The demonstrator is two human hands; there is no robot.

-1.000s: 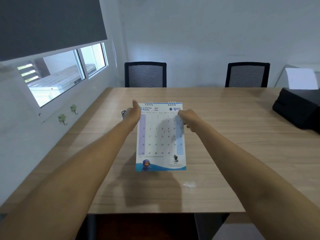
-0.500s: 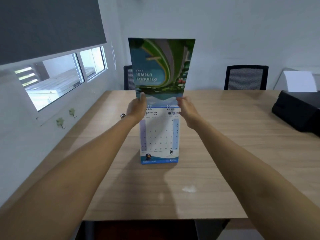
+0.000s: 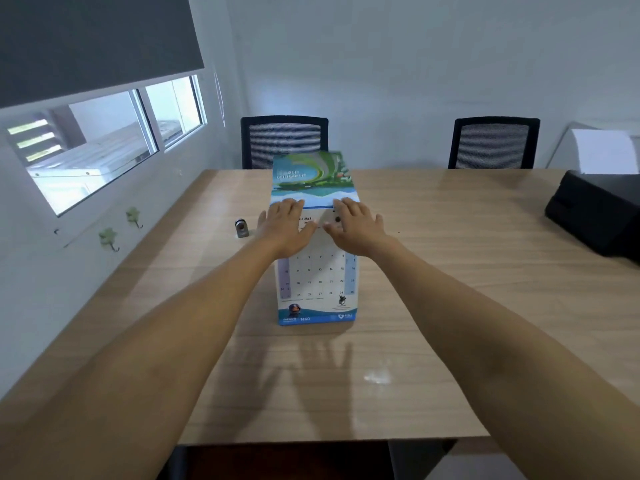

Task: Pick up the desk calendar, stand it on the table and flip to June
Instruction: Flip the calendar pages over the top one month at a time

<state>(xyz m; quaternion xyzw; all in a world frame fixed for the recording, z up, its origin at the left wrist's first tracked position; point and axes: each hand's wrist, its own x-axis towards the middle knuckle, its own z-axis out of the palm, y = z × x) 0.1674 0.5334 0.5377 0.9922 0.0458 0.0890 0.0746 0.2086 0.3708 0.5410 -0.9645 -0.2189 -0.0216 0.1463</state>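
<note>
Light wood-grain rectangular table [image 3: 450, 271]: fills the middle of the view, its left edge running along the white wall beneath the window, its near edge at the bottom.

Two black mesh-backed office chairs: one [image 3: 284, 140] behind the far edge toward the left, the other [image 3: 493, 142] behind the far edge toward the right.

Black box-shaped device [image 3: 595, 216]: on the table at its right edge, toward the far right corner; white sheet of paper [image 3: 604, 155] upright behind it.

White-and-blue spiral-bound desk calendar [image 3: 317, 289]: standing on the table, roughly midway between the left and right edges, nearer the far edge than the near one. The facing page shows a date grid with a blue band along the base; month name mostly covered by the hands and not readable. A green-and-blue illustrated page [image 3: 311, 181] is folded over the top, sloping away toward the far edge.

Left hand [image 3: 285, 225]: fingers spread flat, palm down, resting on the calendar's top left portion, fingertips touching the illustrated page.

Right hand [image 3: 353, 226]: fingers spread flat, palm down, on the top right portion, just beside the left hand.

Small grey cylindrical object [image 3: 242, 228]: on the table, left of the calendar, near the left edge; kind cannot be told.
</note>
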